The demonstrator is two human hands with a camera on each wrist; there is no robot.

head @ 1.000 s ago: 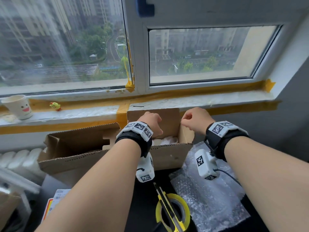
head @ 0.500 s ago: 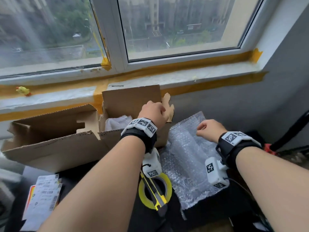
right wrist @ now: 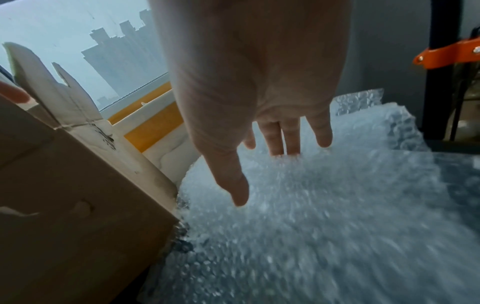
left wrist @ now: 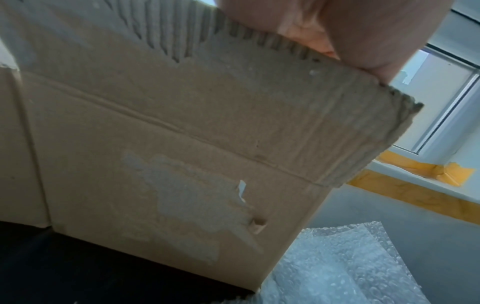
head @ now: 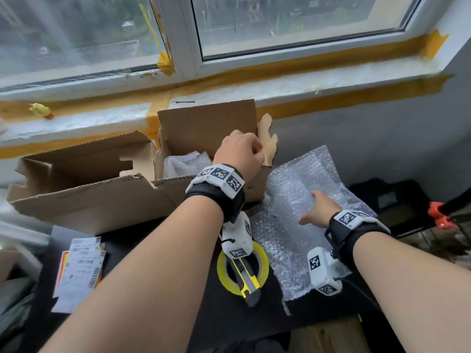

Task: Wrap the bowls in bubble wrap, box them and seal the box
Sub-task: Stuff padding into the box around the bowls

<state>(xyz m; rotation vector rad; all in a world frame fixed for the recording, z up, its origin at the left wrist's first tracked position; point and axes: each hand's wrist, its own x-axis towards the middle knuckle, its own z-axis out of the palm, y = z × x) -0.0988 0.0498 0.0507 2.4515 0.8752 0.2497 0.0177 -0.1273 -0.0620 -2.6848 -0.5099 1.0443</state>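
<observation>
An open cardboard box stands below the window sill, its flaps up. Inside lies a bundle wrapped in bubble wrap; no bare bowl shows. My left hand grips the box's right side flap at its top edge; in the left wrist view its fingers curl over the flap. A loose sheet of bubble wrap lies right of the box. My right hand is over it, fingers straight and spread, tips at the sheet. It holds nothing.
A yellow tape roll with a yellow utility knife across it lies on the dark table near me. Printed labels lie at the left. A black stand with an orange clamp is at the right. A toy duck sits on the sill.
My right hand left the box's edge, moved right and down onto the loose bubble wrap, and opened. My left hand shifted to the right side flap. The head view tilted down.
</observation>
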